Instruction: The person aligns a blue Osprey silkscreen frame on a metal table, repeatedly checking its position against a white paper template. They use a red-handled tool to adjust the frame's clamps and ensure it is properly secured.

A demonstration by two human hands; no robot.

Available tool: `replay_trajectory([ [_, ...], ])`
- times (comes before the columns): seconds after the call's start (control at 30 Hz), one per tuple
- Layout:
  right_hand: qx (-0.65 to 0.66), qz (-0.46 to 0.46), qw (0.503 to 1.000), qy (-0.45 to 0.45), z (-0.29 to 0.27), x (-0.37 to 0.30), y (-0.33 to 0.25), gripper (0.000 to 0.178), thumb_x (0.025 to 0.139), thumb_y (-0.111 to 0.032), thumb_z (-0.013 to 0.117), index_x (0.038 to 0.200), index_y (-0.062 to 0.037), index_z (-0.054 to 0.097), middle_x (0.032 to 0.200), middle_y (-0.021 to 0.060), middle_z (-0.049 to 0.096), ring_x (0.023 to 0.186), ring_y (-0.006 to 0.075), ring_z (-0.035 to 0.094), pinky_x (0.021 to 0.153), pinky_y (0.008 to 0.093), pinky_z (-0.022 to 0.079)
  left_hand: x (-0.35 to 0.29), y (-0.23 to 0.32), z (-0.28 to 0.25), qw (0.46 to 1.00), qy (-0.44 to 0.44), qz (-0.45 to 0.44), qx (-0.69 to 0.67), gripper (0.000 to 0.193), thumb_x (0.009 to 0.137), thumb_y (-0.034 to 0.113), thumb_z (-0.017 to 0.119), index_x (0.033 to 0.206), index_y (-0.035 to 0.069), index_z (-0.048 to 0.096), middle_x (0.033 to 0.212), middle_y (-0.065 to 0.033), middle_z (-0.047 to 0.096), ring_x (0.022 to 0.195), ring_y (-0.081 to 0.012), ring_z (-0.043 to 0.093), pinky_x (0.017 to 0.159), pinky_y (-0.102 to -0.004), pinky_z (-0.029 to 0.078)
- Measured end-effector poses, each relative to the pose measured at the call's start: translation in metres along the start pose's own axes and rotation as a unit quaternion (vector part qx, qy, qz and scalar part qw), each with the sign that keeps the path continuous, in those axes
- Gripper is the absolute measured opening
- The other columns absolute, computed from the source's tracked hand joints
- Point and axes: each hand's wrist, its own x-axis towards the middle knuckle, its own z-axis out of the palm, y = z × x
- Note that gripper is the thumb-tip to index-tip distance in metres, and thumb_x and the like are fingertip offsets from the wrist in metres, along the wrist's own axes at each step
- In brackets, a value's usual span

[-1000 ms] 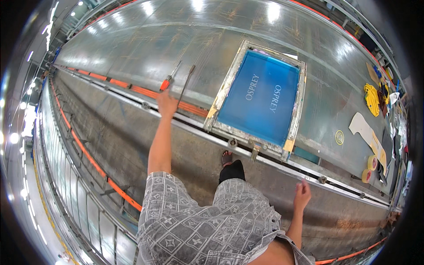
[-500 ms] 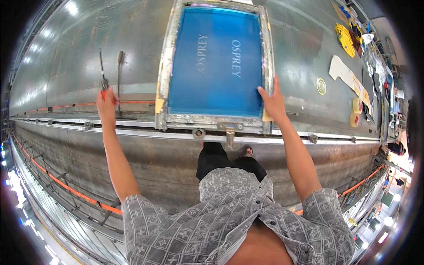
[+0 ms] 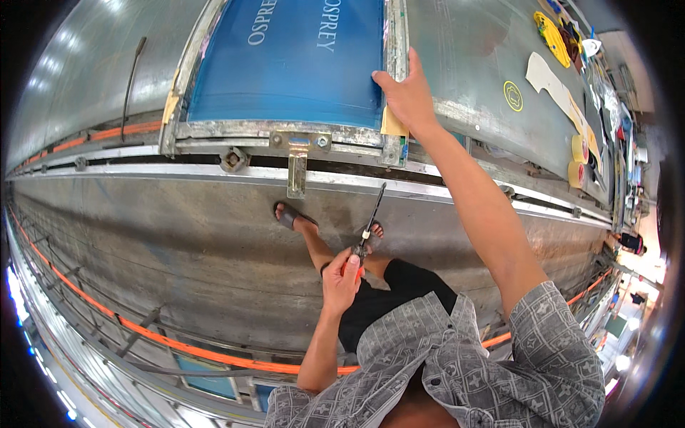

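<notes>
In the head view, the left hand (image 3: 341, 284) is closed around the red handle of a screwdriver (image 3: 373, 220), which is in front of the person's body, above the floor (image 3: 178, 235). Its dark shaft points away from the body and a little to the right; the tip appears over the edge of a metal rail (image 3: 342, 179), but I cannot tell if it touches. The right hand (image 3: 410, 100) is clamped on the right bar of a screen frame (image 3: 235, 130), near its closer corner, with the thumb on the inner side and the fingers on the outer side. The frame lies at the near edge of a long grey surface (image 3: 464, 64), and its far part is outside the view. Inside it is stretched a blue mesh (image 3: 285, 78) with pale lettering. From the middle of its near bar, a metal bracket (image 3: 297, 171) reaches over the rail. To the left of the frame, well apart, a thin dark rod (image 3: 130, 89) lies on the surface. To the right are a pale cut piece (image 3: 551, 80), two tape rolls (image 3: 579, 148) side by side and a yellow bundle (image 3: 551, 39).
</notes>
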Motion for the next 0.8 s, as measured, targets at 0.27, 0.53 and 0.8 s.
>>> replay_trajectory([
  [0.27,0.018,-0.042,0.999,-0.012,0.001,-0.009,0.006,0.094,0.078,-0.032,0.069,0.153,0.0045,0.027,0.133,0.0238,0.061,0.12,0.0341,0.061,0.104,0.0379,0.045,0.036,-0.053,0.004,0.994,0.006,0.082,-0.066,0.035,0.107,0.03,0.053,0.118,-0.002,0.064,0.076,-0.0057,0.061,0.051,-0.0053,0.044,0.043,-0.0216,0.034],
  [0.53,0.022,-0.05,0.998,0.008,0.003,-0.012,0.01,0.086,0.077,-0.032,0.068,0.146,0.0057,0.034,0.125,0.0239,0.064,0.113,0.0339,0.064,0.101,0.0391,0.048,0.044,-0.053,0.01,0.992,0.025,0.112,-0.061,0.033,0.108,0.027,0.052,0.119,-0.001,0.065,0.076,-0.0046,0.061,0.051,-0.0052,0.044,0.043,-0.0214,0.035],
  [0.8,0.002,-0.045,0.999,0.014,0.007,-0.006,0.015,0.102,0.075,-0.034,0.07,0.156,0.0047,0.021,0.123,0.0239,0.065,0.114,0.0349,0.064,0.101,0.0383,0.048,-0.012,0.011,0.024,0.997,-0.006,-0.014,-0.075,0.038,0.108,0.028,0.046,0.133,0.001,0.055,0.084,-0.0087,0.059,0.056,-0.0095,0.047,0.046,-0.0224,0.037],
])
